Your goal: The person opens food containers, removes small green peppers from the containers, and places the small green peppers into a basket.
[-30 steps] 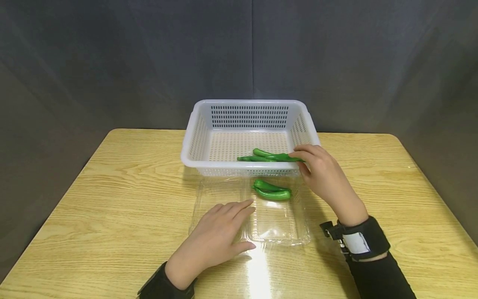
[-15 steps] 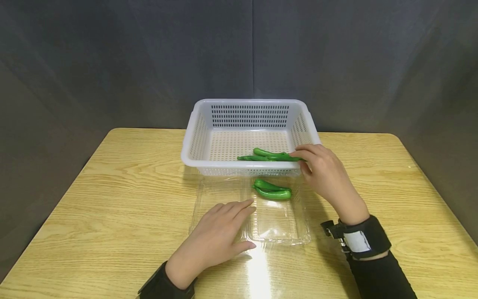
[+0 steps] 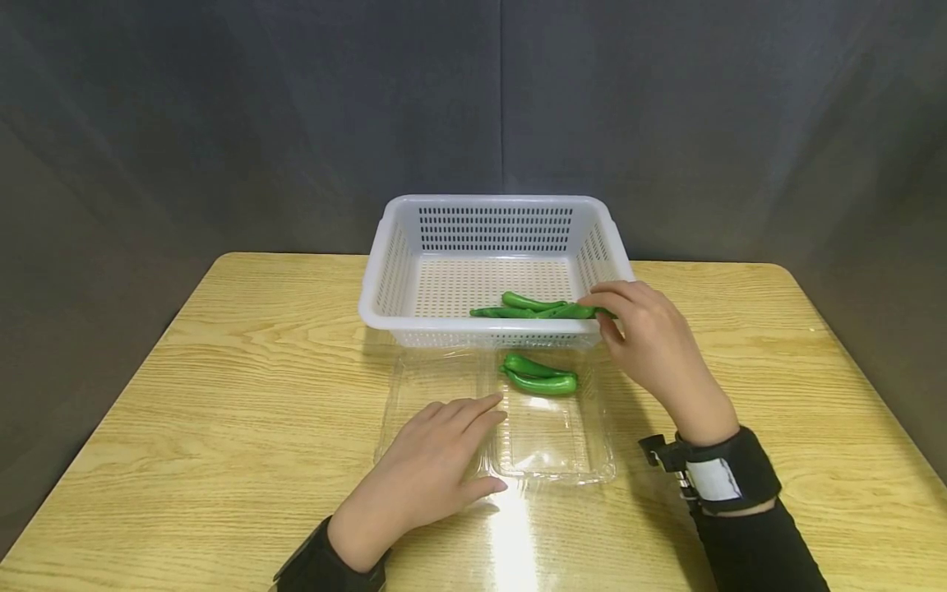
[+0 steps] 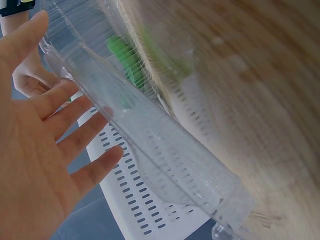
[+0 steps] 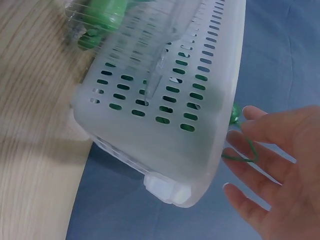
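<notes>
My right hand (image 3: 654,349) reaches over the front right rim of the white perforated basket (image 3: 473,324). Its thumb and index finger pinch the stem end of a green chili pepper (image 3: 565,312), whose thin stems (image 5: 240,159) show beside the fingers in the right wrist view. Other green peppers (image 3: 503,312) lie alongside it at the basket's front. My left hand (image 3: 425,464) lies with straight fingers over the middle hinge of a clear plastic clamshell box (image 3: 543,448), fingertips at its edge. Two green peppers (image 3: 540,384) rest in the box's right half.
The basket stands at the back of a wooden table (image 3: 259,370), right behind the clamshell. The box's other half (image 3: 436,378) is spread out flat to the left. A dark grey partition (image 3: 333,123) encloses the back and sides.
The right hand has shifted slightly to the right along the basket rim, and the peppers under its fingers have moved a little. The left hand and the box stay still.
</notes>
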`<act>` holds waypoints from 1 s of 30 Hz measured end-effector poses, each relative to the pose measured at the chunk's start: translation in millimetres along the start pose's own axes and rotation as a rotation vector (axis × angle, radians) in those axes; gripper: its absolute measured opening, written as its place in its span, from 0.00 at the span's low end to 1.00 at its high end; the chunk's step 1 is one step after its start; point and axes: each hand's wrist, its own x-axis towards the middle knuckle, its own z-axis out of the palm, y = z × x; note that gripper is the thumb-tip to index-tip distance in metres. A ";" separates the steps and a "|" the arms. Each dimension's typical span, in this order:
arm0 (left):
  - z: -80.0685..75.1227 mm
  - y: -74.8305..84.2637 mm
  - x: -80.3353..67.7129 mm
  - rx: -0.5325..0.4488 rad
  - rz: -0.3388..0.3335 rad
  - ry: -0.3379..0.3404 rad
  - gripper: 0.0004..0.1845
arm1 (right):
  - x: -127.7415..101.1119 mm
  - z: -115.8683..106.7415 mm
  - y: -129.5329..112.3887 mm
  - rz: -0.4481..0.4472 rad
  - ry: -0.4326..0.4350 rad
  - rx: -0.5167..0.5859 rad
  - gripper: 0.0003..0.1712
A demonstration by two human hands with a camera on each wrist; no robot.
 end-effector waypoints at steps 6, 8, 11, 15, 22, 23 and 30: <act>-0.6 0.2 0.2 -0.002 -0.007 -0.016 0.40 | 0.1 -3.0 -2.5 -0.016 0.017 -0.005 0.16; -0.5 0.2 0.0 -0.003 -0.007 -0.017 0.40 | 0.4 -4.2 -3.9 -0.020 0.021 -0.003 0.15; -0.3 0.3 -0.3 -0.004 -0.006 -0.016 0.40 | 1.1 -5.7 -5.7 -0.022 0.027 0.003 0.15; -0.4 0.4 -0.4 -0.002 -0.008 -0.015 0.40 | 1.2 -8.4 -7.7 -0.022 0.027 0.016 0.15; 0.1 0.0 -0.5 -0.007 -0.011 -0.016 0.40 | 0.5 -12.0 -11.7 -0.039 0.000 0.084 0.16; 0.2 0.0 -0.5 -0.008 -0.012 -0.015 0.40 | 0.5 -12.4 -12.6 -0.046 -0.002 0.088 0.16; 1.0 0.0 -0.5 -0.001 -0.006 -0.008 0.40 | 1.0 -14.9 -20.0 -0.086 0.010 0.087 0.16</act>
